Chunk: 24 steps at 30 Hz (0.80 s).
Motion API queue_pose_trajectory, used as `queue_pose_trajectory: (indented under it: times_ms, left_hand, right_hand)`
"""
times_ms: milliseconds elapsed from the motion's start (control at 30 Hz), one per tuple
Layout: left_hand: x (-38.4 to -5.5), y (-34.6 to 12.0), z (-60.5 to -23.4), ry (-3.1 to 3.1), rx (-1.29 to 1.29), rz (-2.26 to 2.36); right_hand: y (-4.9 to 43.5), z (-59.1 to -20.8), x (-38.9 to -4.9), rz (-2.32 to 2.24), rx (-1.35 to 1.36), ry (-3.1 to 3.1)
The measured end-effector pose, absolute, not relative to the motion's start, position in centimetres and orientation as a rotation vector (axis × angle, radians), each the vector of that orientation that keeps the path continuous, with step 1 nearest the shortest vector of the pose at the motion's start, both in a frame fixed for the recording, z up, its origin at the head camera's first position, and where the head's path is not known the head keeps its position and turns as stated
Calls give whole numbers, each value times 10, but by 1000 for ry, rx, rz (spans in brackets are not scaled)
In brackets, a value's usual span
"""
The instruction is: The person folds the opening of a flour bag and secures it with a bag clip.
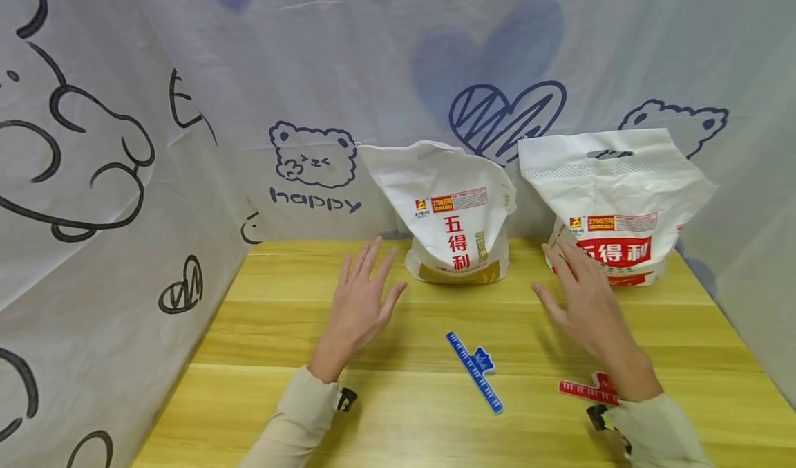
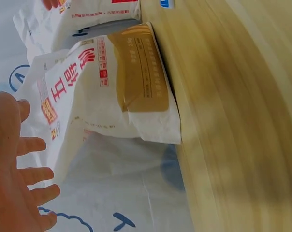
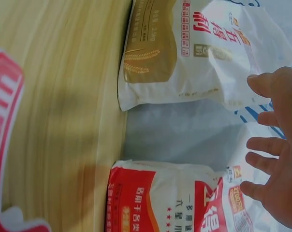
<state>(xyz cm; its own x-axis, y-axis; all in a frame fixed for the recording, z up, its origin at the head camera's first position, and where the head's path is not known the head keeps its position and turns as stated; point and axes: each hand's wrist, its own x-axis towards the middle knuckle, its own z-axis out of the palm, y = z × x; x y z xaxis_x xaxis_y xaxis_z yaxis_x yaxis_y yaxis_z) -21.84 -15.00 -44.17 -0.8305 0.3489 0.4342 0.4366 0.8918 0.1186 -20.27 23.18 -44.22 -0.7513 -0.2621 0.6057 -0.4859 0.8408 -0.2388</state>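
Fingers spread, my left hand (image 1: 359, 302) hovers over the table to the left of a white flour bag with a gold base (image 1: 460, 233). My right hand (image 1: 584, 298) is also spread, in front of a second white flour bag with red print (image 1: 622, 212), overlapping its lower left part in the head view. Neither hand holds anything. Both bags stand upright at the back of the table. A blue clip with a piano-key pattern (image 1: 475, 371) lies between the forearms. Under the right forearm, partly hidden, is a red clip of the same pattern (image 1: 587, 390).
The wood-grain table (image 1: 261, 399) runs back to a white printed cloth (image 1: 398, 60) hanging behind the bags. Another cloth wall (image 1: 81, 281) borders the table on the left, and cloth also hangs along the right side.
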Motion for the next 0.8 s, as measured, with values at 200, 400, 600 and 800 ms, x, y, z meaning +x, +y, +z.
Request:
queue_pose_trajectory:
  times_ms: [200,400,600,800]
  left_hand:
    - [-223,-140,-442,-2614,-625,-337]
    - [-230,-130,-446,-2533,-682,-390]
    - [-238,-117,-447,-2491,-713,-426]
    - [-246,-106,-447,-2492,-746,-388]
  right_hand:
    - [221,-439,-208,538,589,-2403]
    - [210,-439,-217,555,633,-2376]
    - [202,-441,-225,564,589,-2426]
    - [196,-441,-234,595,614,-2431]
